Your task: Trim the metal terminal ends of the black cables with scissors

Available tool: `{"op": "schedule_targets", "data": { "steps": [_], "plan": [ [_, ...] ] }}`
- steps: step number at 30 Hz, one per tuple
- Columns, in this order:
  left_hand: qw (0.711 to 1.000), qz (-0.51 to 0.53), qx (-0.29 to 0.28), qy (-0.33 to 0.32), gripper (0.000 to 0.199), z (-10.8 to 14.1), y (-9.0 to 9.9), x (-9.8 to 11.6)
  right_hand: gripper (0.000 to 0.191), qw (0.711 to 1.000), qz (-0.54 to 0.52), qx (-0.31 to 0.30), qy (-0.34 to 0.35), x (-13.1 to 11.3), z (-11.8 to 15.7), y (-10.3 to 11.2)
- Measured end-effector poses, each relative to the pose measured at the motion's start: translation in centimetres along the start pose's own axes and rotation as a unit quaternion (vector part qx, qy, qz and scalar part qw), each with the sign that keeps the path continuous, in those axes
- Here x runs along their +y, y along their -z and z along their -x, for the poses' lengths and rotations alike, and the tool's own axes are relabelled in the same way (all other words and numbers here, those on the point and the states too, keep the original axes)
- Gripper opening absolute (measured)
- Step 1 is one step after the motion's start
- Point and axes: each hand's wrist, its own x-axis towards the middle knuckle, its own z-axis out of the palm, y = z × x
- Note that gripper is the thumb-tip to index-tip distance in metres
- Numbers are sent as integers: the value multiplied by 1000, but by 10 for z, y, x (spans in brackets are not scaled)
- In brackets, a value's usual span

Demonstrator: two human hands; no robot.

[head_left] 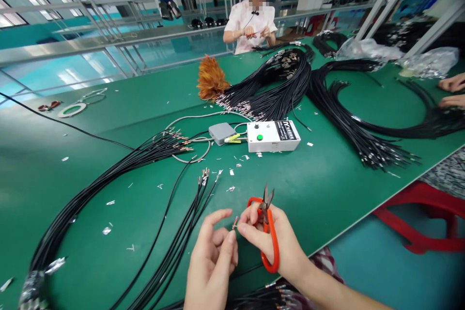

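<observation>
My left hand [212, 261] pinches the stripped end of a thin cable, where a small reddish and pale wire tip [235, 223] sticks out. My right hand [286, 235] has orange-handled scissors [275, 244] hooked in it, the blades pointing up and slightly apart. Thumb and forefinger of that hand meet close to the wire tip; whether they grip it is hard to see. Left of my hands lies a small group of black cables [181, 237] with bared ends. Under my wrists, more black cables [254, 300] show at the bottom edge.
A white box with a green button [272, 136] stands mid-table beside a grey block [222, 132]. Large black cable bundles [269, 82], an orange feather duster [211, 80] and scraps surround it. A co-worker [250, 24] sits opposite; another person's hands [452, 89] are at right, near a red stool [421, 213].
</observation>
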Motion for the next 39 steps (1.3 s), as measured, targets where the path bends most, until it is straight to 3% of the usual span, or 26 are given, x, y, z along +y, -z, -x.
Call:
{"op": "schedule_targets", "data": {
  "steps": [4,6,9,13,15,18,22,30,39],
  "plan": [
    [999,-35,-9,-13,41,1,1,-5,31,1000,12,16,-6,7,1,-5],
    [999,-46,-6,-4,42,1,2,-8,25,997,64,31,31,11,4,-7],
    [999,-20,13,30,47,-1,3,-9,20,981,162,25,101,13,7,-6],
    [998,32,2,63,47,-5,9,-2,21,972,211,2,100,2,4,7],
    [996,52,-15,67,46,-6,12,1,23,945,312,-1,92,-5,1,16],
    [994,73,-29,71,47,-6,16,2,32,868,488,-14,92,-11,-2,26],
    [993,82,-30,75,46,-4,17,3,39,798,592,-38,106,-8,0,27],
    [994,67,-43,80,44,-3,15,4,44,750,636,-55,175,-10,0,24],
    [994,58,-43,79,48,-3,13,6,53,692,652,-25,308,-11,-2,33]
  ]
}}
